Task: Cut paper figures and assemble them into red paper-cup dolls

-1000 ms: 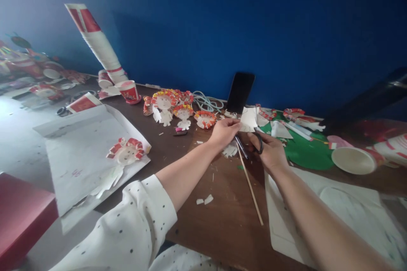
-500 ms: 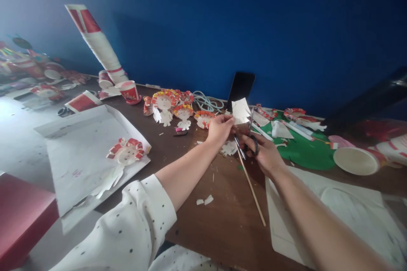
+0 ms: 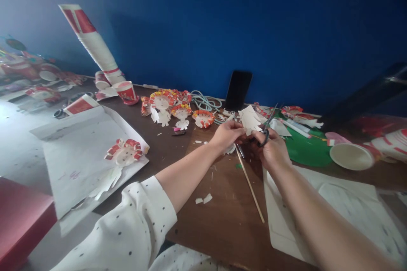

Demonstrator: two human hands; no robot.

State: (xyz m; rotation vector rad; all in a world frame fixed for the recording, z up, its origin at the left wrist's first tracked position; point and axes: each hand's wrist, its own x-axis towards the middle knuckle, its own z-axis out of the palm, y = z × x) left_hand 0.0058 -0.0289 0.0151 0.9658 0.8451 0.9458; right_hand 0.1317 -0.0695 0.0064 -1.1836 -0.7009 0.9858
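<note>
Between thumb and fingers, my left hand [image 3: 229, 133] pinches a small white piece of paper [image 3: 249, 119] with a notched right edge. My right hand [image 3: 274, 149] is closed round the black handles of a pair of scissors [image 3: 271, 115], whose blades point up and away, to the right of the paper. My right fingertips are close to the paper's lower edge; whether they touch it I cannot tell. Below both hands lie a thin wooden stick [image 3: 249, 184], a partly hidden pen-like item [image 3: 241, 151] and white paper scraps [image 3: 204, 198].
Paper lion figures [image 3: 161, 103] and a pale cable [image 3: 205, 101] lie at the back. A phone [image 3: 238, 89] leans on the blue wall. Tilted stacked cups [image 3: 95, 44] stand left, above a white envelope [image 3: 73, 165]. Green paper [image 3: 308, 148] and a cup [image 3: 351, 156] lie right.
The scissors have moved right and up, off the paper's edge, and their blades now tilt right. The paper has shifted slightly right and turned in my left hand.
</note>
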